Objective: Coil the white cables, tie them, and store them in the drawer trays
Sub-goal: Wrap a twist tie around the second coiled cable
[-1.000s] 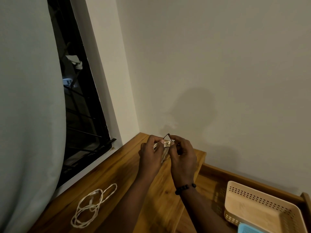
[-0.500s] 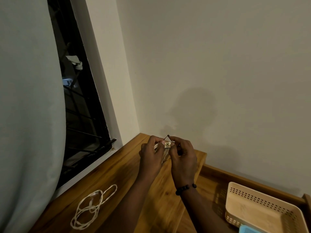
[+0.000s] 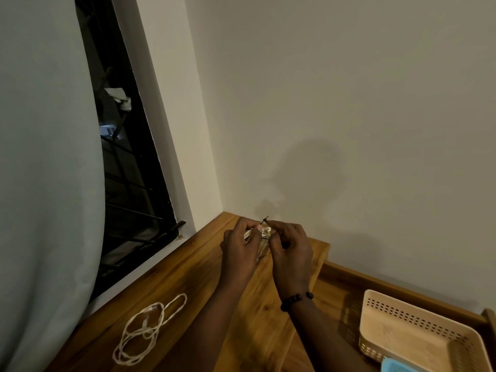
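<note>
Pale grey curtain point(image 3: 45, 183) fills my far left, with the dark barred window point(image 3: 128, 162) beside it. Below, on the wooden top point(image 3: 188, 269), a loose cable point(image 3: 146, 331) lies in slack loops, not yet tied, well apart from my hands.

My left hand point(image 3: 240, 253) is curled round the coil point(image 3: 261, 240), thumb and fingers holding its white strands bunched above the wood. Between my hands sits the dark tie point(image 3: 265, 219), its twisted end poking up past my fingertips. My right hand point(image 3: 290, 251) pinches that tie just beside the coil (the bead bracelet point(image 3: 296, 299) is on this wrist).

To the right, lower down, the beige tray point(image 3: 418, 334) waits in the open drawer point(image 3: 338, 275), with a corner of a blue tray point(image 3: 397, 367) at the frame's edge.

I judge I'm mid-twist, so the risks are mostly in my grip. If my left hand loosens, the strands will likely spring open and slide out from under the tie. If I twist too few turns, the bundle may unravel on the way to the tray. The tie is thin and the light is dim, so its end could also slip from my pinch.
</note>
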